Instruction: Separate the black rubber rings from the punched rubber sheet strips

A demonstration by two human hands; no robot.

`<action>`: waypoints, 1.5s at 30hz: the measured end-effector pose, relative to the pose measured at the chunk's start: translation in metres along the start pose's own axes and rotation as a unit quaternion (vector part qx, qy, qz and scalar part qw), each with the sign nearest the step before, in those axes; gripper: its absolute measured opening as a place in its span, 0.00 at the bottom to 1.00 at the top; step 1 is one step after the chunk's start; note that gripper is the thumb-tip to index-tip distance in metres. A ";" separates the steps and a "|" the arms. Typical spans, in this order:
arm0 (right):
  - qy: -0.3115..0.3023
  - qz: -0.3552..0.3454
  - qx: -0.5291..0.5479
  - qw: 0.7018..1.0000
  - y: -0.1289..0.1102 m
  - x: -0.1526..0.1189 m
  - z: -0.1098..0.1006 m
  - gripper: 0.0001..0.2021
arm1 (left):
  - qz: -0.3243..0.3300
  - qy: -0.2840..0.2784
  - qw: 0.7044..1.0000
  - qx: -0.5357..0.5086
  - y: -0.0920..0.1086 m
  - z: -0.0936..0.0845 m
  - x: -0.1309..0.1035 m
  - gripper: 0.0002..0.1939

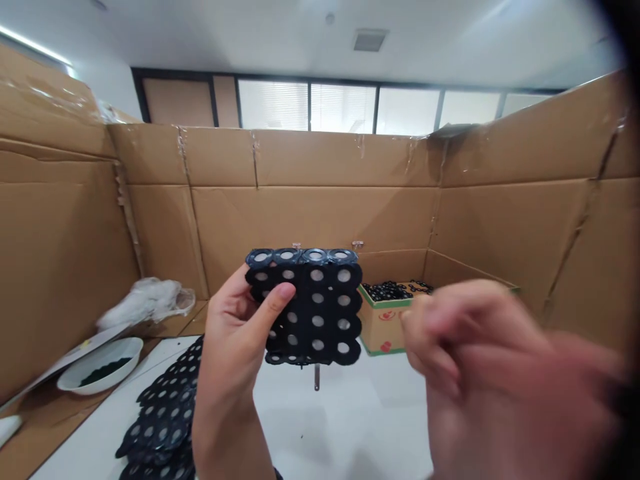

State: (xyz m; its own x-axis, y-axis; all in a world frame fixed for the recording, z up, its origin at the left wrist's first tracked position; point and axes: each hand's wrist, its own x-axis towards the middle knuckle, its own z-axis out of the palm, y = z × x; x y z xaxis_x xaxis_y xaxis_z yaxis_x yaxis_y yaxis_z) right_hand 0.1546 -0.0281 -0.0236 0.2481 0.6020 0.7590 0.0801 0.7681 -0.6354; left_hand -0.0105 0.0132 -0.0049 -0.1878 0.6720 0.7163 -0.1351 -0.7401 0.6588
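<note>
My left hand (250, 327) grips a black scalloped sheet (331, 310) dotted with rows of pale round discs. Its thumb presses on the front face, and the other fingers are behind it. Along the sheet's top edge, a row of shiny black rings with pale centres faces up. My right hand (470, 333) is raised to the right, apart from the sheet, its fingers curled closed and blurred. What they hold, if anything, cannot be made out. Just below the sheet shows a thin grey metal strip (317, 378), its upper end hidden.
Similar dotted black sheets (163, 407) lie piled left of my left forearm. Beyond them are a white bowl (133, 350) with dark contents and a clear plastic bag (150, 300). A green-edged carton (387, 327) holds small black pieces. Cardboard walls (310, 200) surround the white table (345, 420).
</note>
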 end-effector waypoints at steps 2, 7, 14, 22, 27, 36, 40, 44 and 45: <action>-0.054 0.038 0.052 0.996 -0.003 0.010 0.009 0.22 | 0.006 -0.014 1.000 -0.016 0.000 0.000 -0.001 0.06; -0.170 0.081 0.134 0.973 0.009 0.026 0.030 0.13 | -0.023 -0.070 0.997 -0.021 0.001 0.001 -0.003 0.08; -0.093 0.023 0.157 0.983 0.021 0.030 0.040 0.06 | -0.055 -0.106 0.992 -0.050 -0.001 0.004 -0.001 0.14; -0.075 0.024 0.136 0.988 0.025 0.031 0.043 0.05 | -0.074 -0.088 0.993 -0.034 0.000 0.005 0.000 0.14; -0.066 0.022 0.140 0.988 0.024 0.031 0.044 0.05 | -0.094 -0.089 0.991 -0.026 0.001 0.006 0.001 0.14; -0.055 0.011 0.149 0.987 0.029 0.034 0.045 0.04 | -0.073 -0.111 0.991 -0.008 0.000 0.007 0.000 0.15; -0.074 0.016 0.169 0.983 0.031 0.037 0.040 0.05 | -0.072 -0.101 0.992 -0.026 -0.001 0.012 0.000 0.16; -0.129 0.063 0.176 0.974 0.033 0.039 0.030 0.08 | -0.057 -0.051 0.997 -0.016 -0.001 0.015 -0.001 0.16; -0.138 0.071 0.177 0.972 0.034 0.039 0.029 0.09 | -0.059 -0.040 0.997 -0.008 -0.001 0.015 -0.001 0.16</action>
State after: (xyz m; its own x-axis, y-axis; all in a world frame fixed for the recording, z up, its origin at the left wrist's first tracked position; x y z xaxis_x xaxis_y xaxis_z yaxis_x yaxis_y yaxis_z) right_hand 0.1393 0.0279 -0.0117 -0.0390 0.7057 0.7074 -0.2851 0.6707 -0.6848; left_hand 0.0040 0.0138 -0.0028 -0.0905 0.7543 0.6502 -0.1682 -0.6551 0.7366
